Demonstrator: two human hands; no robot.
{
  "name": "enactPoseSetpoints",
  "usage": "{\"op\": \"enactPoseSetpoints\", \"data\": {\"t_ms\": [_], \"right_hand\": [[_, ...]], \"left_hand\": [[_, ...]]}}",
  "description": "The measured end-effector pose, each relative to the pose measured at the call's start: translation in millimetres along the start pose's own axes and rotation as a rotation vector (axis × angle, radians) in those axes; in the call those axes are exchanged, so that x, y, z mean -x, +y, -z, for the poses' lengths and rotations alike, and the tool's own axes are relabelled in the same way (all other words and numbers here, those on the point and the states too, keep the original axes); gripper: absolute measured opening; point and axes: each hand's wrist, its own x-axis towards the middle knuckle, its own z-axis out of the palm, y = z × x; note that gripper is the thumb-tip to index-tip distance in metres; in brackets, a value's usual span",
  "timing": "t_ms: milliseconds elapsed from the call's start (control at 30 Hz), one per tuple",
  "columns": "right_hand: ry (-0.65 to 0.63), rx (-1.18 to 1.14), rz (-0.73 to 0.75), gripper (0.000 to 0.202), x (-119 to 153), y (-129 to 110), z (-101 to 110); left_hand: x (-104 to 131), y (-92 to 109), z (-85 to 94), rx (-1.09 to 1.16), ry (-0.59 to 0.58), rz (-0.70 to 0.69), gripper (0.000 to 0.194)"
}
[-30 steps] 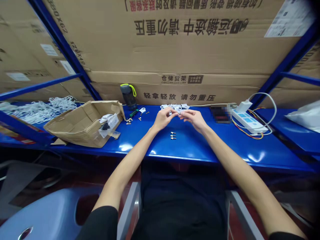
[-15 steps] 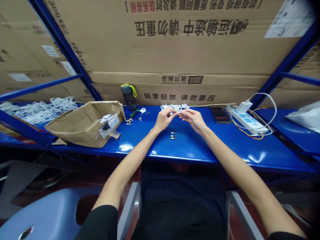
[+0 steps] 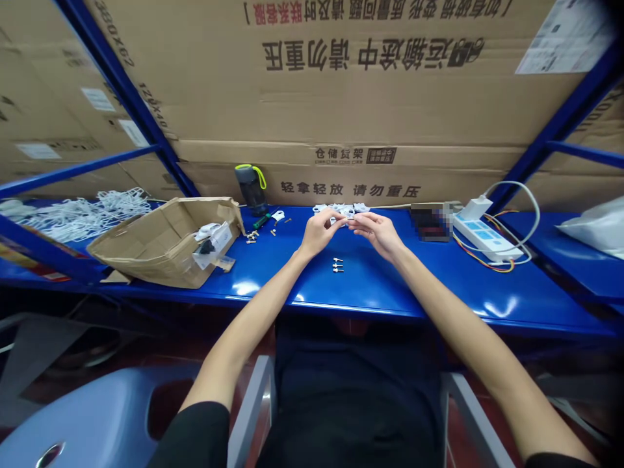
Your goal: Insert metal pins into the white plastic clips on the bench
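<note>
My left hand (image 3: pixel 320 233) and my right hand (image 3: pixel 379 233) meet fingertip to fingertip above the blue table. Both are closed in a pinch on a small piece, too tiny and too covered by fingers to name. Just behind them lie several white plastic parts (image 3: pixel 361 208), partly hidden by the hands. In front of the hands, three small white pieces with thin metal pins (image 3: pixel 338 265) are set in a short column. Left of my left hand are a green-handled tool (image 3: pixel 262 221), a loose white part (image 3: pixel 278 216) and a few small brass-coloured pieces (image 3: pixel 251 238).
An open cardboard box (image 3: pixel 146 250) with packets stands on the left, near a dark bottle (image 3: pixel 251 188). On the right is a white power strip (image 3: pixel 487 235) with cables beside a blurred dark object (image 3: pixel 431 223). A large carton wall (image 3: pixel 312 117) closes off the back.
Both hands stay in the same place, with only a slight shift of the fingers. The pieces on the table have not moved.
</note>
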Motion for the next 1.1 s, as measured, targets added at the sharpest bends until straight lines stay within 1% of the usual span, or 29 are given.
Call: {"op": "enactPoseSetpoints", "data": {"t_ms": [233, 400, 600, 867, 967, 1100], "right_hand": [[-0.01, -0.029, 0.011, 0.043, -0.5, 2.5, 1.5], [-0.012, -0.011, 0.016, 0.047, -1.9, 4.9, 4.0], [-0.013, -0.001, 0.009, 0.049, -1.9, 5.5, 3.8], [0.038, 0.019, 0.028, 0.044, -2.9, 2.4, 1.5], [0.016, 0.008, 0.012, 0.042, -2.5, 1.3, 2.0], [-0.02, -0.015, 0.0, 0.043, 0.0, 0.7, 0.9]], "left_hand": [[1.0, -0.5, 1.9, 0.001, -0.019, -0.033, 0.046], [2.7, -2.4, 2.8, -0.039, -0.058, -0.062, 0.042], [3.9, -0.8, 4.3, -0.056, -0.057, -0.11, 0.038], [2.5, 2.1, 2.3, -0.043, -0.01, -0.068, 0.042], [3.0, -0.9, 0.6, -0.036, 0.005, -0.053, 0.04], [4.4, -5.7, -1.0, -0.033, -0.008, -0.062, 0.04]]}}
